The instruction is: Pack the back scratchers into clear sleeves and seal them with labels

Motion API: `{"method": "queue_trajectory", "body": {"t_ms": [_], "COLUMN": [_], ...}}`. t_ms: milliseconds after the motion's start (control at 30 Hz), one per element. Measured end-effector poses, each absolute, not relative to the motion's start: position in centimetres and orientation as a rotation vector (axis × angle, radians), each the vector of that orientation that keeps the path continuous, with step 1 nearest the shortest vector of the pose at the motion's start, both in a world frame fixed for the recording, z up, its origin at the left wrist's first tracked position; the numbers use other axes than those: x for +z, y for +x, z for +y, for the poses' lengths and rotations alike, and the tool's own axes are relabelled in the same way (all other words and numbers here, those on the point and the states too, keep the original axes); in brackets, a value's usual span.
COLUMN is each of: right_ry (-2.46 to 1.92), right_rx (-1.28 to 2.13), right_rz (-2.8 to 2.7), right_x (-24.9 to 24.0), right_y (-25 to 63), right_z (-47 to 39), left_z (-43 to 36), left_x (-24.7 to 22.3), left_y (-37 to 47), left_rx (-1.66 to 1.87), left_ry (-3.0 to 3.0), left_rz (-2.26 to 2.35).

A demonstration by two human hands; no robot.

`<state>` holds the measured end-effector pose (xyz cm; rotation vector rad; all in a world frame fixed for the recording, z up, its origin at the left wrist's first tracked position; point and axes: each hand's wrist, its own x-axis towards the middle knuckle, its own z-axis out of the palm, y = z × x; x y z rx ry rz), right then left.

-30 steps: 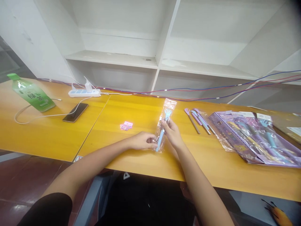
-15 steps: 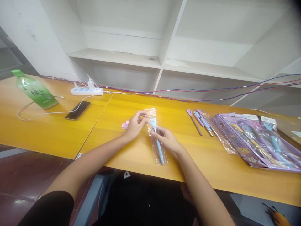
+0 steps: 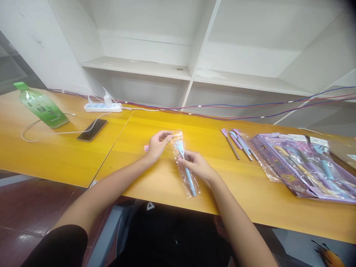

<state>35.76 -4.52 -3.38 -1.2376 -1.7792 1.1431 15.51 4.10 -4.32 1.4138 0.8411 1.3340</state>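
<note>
A light-blue back scratcher (image 3: 190, 181) with a hand-shaped head lies inside a clear plastic bag (image 3: 177, 135), tilted slightly over the table. My right hand (image 3: 197, 163) grips the scratcher through the bag, just below its head, thumb on top. At the bag's upper left edge my left hand (image 3: 159, 144) is closed, thumb and fingers pinching the plastic. A small pink card (image 3: 146, 148) lies partly hidden behind my left hand.
Several unwrapped back scratchers (image 3: 241, 144) lie to the right, beside a purple box (image 3: 289, 178) of bagged ones. At left are a green bottle (image 3: 44, 109), a phone (image 3: 92, 130), and a power strip (image 3: 102, 108). Cables run along the back edge.
My left hand has shifted slightly left and closed on the bag's top edge. The bag's upper end has tipped a little left, and more of the pink card is covered.
</note>
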Motion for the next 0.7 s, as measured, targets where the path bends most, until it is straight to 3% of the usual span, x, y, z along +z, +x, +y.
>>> {"method": "queue_trajectory", "body": {"t_ms": [433,700], "right_ry": [-1.211,-1.253], "right_rx": [1.194,1.216], "right_rz": [-1.842,-1.777], "right_x": [-3.7,-3.6], "right_y": [35.8,35.4], "right_z": [-4.8,-4.6], "left_z": [5.8,5.2], "left_x": [-4.6,-4.3], "left_y": [14.8,15.2], "left_rx": [1.464,1.278], "left_ry": [1.288,1.249], "left_rz": [0.931,0.874]}}
